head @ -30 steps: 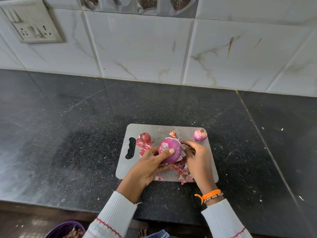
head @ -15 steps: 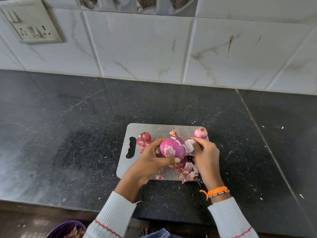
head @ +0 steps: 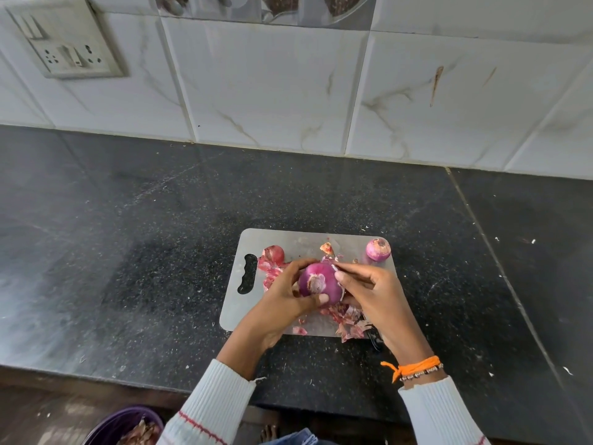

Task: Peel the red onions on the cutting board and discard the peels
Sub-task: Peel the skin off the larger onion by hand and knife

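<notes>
While the left hand (head: 282,300) cups the red onion (head: 321,283) just above the cutting board (head: 298,244), root end toward the camera, the right hand (head: 369,289) pinches a loose strip of skin at its far side, likely to tear it free. Peels (head: 346,319) lie beneath both hands; beyond the right hand sits a small onion (head: 378,249), beyond the left another (head: 273,253). Below the counter (head: 128,252), near the left sleeve, a purple bin (head: 125,425) holds peels.
</notes>
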A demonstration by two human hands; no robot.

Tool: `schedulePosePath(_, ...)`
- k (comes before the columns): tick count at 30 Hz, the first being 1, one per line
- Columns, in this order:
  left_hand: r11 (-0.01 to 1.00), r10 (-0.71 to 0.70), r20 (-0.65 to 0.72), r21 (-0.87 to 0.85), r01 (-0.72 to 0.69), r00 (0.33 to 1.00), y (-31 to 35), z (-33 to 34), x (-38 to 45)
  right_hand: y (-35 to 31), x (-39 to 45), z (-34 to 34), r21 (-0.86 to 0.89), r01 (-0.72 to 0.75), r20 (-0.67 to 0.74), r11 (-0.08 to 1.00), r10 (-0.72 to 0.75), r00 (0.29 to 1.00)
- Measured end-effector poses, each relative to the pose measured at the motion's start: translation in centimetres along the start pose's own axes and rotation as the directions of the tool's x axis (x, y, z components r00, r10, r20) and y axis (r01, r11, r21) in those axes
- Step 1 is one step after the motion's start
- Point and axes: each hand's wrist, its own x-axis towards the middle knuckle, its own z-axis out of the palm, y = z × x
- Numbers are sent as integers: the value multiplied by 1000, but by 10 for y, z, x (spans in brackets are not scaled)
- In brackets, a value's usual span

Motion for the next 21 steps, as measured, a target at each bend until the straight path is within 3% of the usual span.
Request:
schedulePosePath(6, 994, 34, -46, 107, -29, 998, -4, 7, 2, -5, -3, 7, -212, 64, -113, 975, -90, 990)
schedulePosePath(10, 982, 87, -26, 171, -81, 996, 1, 9, 0, -4, -2, 0, -177, 71, -149, 982, -98, 984)
schedulePosePath(15, 1000, 13, 9, 8, -13, 1000, 3, 7, -2, 2, 2, -4, -66, -14, -189, 998, 2, 982)
schedulePosePath(21, 982, -88, 27, -166, 92, 996, 5, 10, -3, 8, 5, 4, -205, -1, -205, 979, -42, 978)
